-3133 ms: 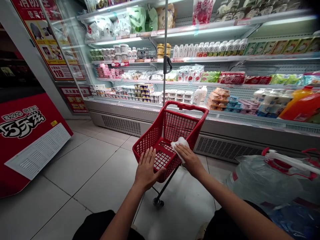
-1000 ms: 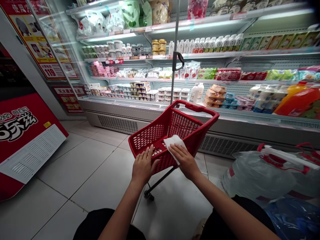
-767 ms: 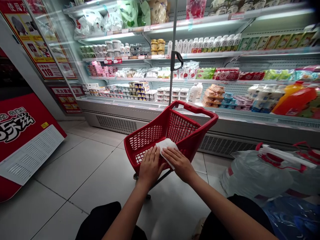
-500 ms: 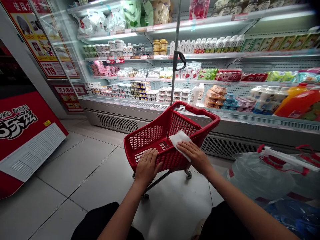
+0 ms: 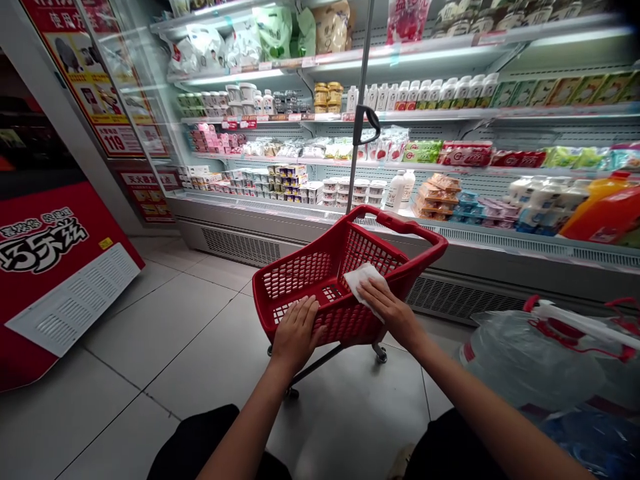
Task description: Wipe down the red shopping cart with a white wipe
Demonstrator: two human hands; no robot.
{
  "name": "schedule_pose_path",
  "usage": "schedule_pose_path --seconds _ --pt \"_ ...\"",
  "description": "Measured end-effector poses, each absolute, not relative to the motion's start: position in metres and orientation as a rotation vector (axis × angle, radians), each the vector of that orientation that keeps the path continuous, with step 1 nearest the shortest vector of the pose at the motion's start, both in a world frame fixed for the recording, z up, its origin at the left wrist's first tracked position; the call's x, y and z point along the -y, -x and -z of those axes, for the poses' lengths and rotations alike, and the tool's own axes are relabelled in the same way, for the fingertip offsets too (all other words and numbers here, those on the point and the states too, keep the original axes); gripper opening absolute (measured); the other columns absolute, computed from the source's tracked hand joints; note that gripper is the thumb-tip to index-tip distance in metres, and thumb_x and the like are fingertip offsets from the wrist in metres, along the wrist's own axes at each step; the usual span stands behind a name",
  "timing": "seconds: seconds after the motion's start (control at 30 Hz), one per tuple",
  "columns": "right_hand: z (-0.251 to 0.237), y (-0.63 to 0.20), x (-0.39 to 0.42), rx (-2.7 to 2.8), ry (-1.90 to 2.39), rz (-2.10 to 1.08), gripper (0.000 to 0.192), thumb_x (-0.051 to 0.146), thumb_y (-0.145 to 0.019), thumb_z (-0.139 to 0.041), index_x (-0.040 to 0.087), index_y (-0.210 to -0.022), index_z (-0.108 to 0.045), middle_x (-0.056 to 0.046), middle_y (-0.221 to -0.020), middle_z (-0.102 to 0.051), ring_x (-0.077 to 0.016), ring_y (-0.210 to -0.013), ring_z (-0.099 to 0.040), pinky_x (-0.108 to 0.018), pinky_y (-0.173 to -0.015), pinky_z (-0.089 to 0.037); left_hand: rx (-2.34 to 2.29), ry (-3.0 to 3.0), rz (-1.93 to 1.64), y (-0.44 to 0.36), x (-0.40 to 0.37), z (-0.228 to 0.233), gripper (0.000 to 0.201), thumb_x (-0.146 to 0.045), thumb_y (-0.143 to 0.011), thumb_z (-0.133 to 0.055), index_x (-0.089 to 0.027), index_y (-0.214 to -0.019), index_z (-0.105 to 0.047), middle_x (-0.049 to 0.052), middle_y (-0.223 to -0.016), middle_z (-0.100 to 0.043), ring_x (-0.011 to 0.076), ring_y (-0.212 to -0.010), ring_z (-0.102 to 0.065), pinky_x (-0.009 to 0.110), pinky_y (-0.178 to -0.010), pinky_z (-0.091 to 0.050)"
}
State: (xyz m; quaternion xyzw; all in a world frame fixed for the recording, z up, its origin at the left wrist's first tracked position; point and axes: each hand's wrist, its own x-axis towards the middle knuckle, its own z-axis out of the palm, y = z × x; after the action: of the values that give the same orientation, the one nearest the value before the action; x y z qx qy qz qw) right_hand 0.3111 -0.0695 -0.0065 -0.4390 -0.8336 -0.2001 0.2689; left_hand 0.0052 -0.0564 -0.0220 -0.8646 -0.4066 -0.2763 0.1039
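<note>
A red plastic shopping cart (image 5: 320, 267) with lattice sides stands in front of me on small casters. Over its near rim lies my left hand (image 5: 299, 331), fingers together on the inner side and thumb on the outer side, gripping the edge. Farther right along that same rim, my right hand (image 5: 383, 303) holds a white cloth (image 5: 361, 275) flat under its fingers, pressed against the plastic. Part of the cloth sticks out to the left of the fingers. The cart's inside shows no goods.
Behind the cart runs a lit refrigerated display case (image 5: 300, 230) full of dairy goods, with a dark door handle (image 5: 367, 127). A red freezer (image 5: 55, 267) stands left. Large clear water jugs (image 5: 530, 360) sit close on my right. Pale floor tiles (image 5: 165, 347) lie underneath.
The view has turned slightly left, so the scene sits a little farther right. Both hands keep their places on the cart's rim, and the cloth stays under the right fingers.
</note>
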Motion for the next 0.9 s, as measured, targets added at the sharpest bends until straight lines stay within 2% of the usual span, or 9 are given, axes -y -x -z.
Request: schedule_pose_path --seconds 0.1,0.27,0.4,0.53,0.73,0.9 --pt "0.004 -0.331 0.070 2.236 1.172 0.607 0.072 0.004 -0.101 -0.038 0.028 -0.166 -0.019 -0.005 -0.163 -0.041 -0.0253 -0.151 -0.037 -0.049 -0.124 -0.039 1.210 2.560 0.807 -0.005 0.057 0.020 0.050 -0.040 -0.105 -0.046 -0.021 -0.150 -0.045 0.009 -0.156 -0.052 0.0281 -0.145 -0.048 0.051 -0.122 -0.039" --pt "-0.002 -0.359 0.069 2.132 1.318 0.661 0.071 0.003 -0.099 -0.038 0.029 -0.164 -0.025 -0.006 -0.163 -0.041 -0.0270 -0.150 -0.039 -0.056 -0.126 -0.032 1.215 2.559 0.814 -0.009 0.058 0.019 0.047 -0.040 -0.105 -0.045 -0.020 -0.147 -0.048 0.011 -0.152 -0.056 0.0291 -0.141 -0.052 0.051 -0.120 -0.040" --pt "0.005 -0.338 0.071 2.186 1.279 0.640 0.070 0.004 -0.099 -0.038 0.025 -0.164 -0.026 -0.008 -0.162 -0.043 -0.0257 -0.151 -0.037 -0.052 -0.125 -0.034 1.223 2.553 0.837 -0.014 0.058 0.018 0.047 -0.041 -0.104 -0.047 -0.019 -0.145 -0.050 0.012 -0.147 -0.060 0.0295 -0.137 -0.056 0.051 -0.119 -0.041" --pt "0.002 -0.336 0.068 2.291 1.205 0.596 0.069 0.003 -0.097 -0.039 0.027 -0.162 -0.033 -0.005 -0.160 -0.046 -0.0230 -0.150 -0.040 -0.048 -0.125 -0.035 1.191 2.572 0.843 -0.013 0.056 0.016 0.046 -0.040 -0.104 -0.048 -0.018 -0.144 -0.051 0.011 -0.146 -0.062 0.0271 -0.136 -0.056 0.049 -0.121 -0.040" --pt "-0.024 -0.400 0.057 2.116 1.345 0.660 0.076 -0.004 -0.089 -0.035 0.024 -0.160 -0.039 -0.007 -0.159 -0.048 -0.0239 -0.148 -0.043 -0.053 -0.126 -0.033 1.144 2.533 0.877 -0.008 0.051 0.013 0.043 -0.037 -0.106 -0.044 -0.018 -0.143 -0.054 0.009 -0.144 -0.064 0.0250 -0.135 -0.058 0.049 -0.123 -0.038" --pt "-0.015 -0.379 0.055 2.121 1.329 0.589 0.078 -0.003 -0.087 -0.038 0.024 -0.160 -0.039 -0.008 -0.157 -0.050 -0.0245 -0.149 -0.041 -0.053 -0.125 -0.036 1.120 2.466 0.846 -0.024 0.054 0.004 0.050 -0.037 -0.107 -0.043 -0.015 -0.151 -0.047 0.011 -0.152 -0.056 0.0261 -0.141 -0.053 0.052 -0.126 -0.030"
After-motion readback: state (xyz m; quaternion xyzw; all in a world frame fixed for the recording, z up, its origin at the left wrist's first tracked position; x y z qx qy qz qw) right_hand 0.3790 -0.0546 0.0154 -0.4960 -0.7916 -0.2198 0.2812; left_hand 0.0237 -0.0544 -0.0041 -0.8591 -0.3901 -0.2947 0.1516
